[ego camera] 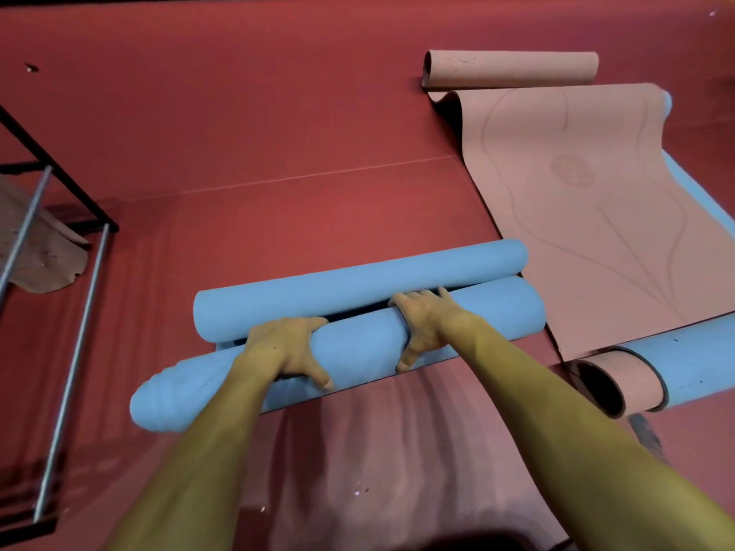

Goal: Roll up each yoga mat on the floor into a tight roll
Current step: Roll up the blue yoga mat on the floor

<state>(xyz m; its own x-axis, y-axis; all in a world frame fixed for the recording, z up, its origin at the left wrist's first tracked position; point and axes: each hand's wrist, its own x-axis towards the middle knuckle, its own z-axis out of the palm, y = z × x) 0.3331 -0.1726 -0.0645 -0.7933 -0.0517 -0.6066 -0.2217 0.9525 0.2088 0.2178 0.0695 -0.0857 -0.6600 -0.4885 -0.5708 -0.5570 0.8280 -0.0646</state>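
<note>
Both forearms reach forward from the bottom of the frame, and we find the left hand [284, 347] and the right hand [425, 324] set side by side on the near blue roll [358, 344], which lies on the red floor [238, 133]. Each grip is grasping that roll: fingers go over its far side, thumbs press its near face.

Directly behind it, touching along most of its length, lies a second blue roll [358, 284]. A dark gap shows between the two, and we cannot tell whether they are two ends of one mat or two separate mats.

To the right, the pink mat [576, 192] is largely flat, with one end curled into a roll at the far side. A blue edge shows along its right side, so another mat may lie under it. Near the right margin, a blue-and-pink roll [644, 375] lies loose, its open end wide.

At the left stands a black metal rack [59, 184].

Our assessment: the task is partway. The blue roll in hand looks nearly complete; the pink mat remains to be rolled, and the loose roll will likely need tightening.
</note>
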